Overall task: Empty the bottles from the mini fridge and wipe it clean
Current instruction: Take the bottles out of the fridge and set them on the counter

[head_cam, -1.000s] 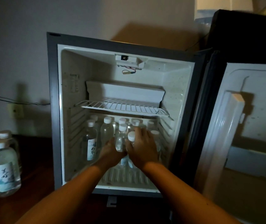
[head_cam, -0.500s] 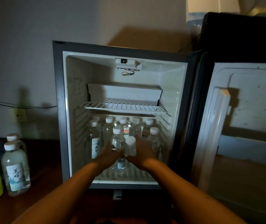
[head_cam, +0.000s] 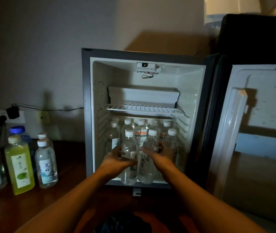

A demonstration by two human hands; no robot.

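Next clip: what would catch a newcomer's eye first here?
The open mini fridge at centre, its lower part packed with clear bottles. At its mouth, the left hand and right hand each hold a front bottle. On the wooden surface to the left stands a bright green bottle among other bottles.

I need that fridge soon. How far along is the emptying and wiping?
Early. Several bottles already stand on the table left of the fridge. The left hand and right hand each grip a water bottle at its front. More bottles remain behind; no wiping shows yet.
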